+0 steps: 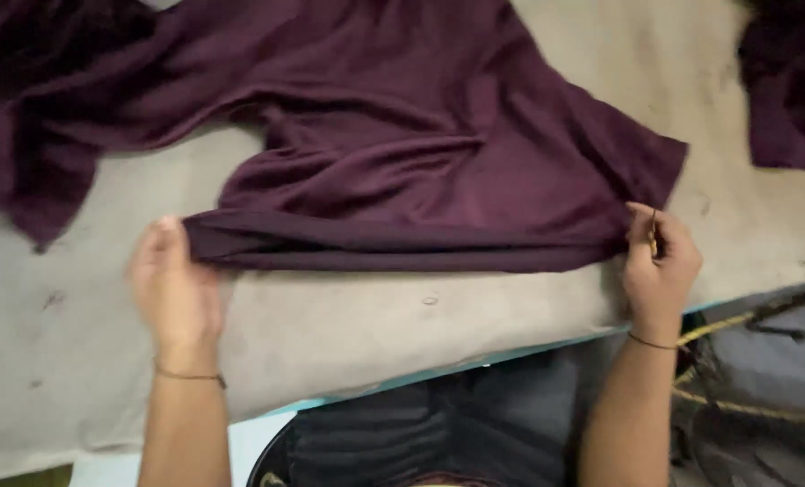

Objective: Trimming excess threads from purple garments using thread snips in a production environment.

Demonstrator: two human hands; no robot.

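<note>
A dark maroon garment (393, 135) lies spread and wrinkled on a grey cloth-covered table (348, 334). Its near edge is folded into a straight band stretched between my hands. My left hand (175, 293) pinches the band's left end, fingers closed on the cloth. My right hand (659, 266) grips the right end, and a small thin object shows between its fingers. Both wrists wear thin bracelets.
Another dark maroon piece (792, 81) lies at the far right of the table. The table's near edge (474, 362) runs diagonally, with dark clothing and a dark bag with yellow cords (754, 379) below it. Small stains mark the table cover.
</note>
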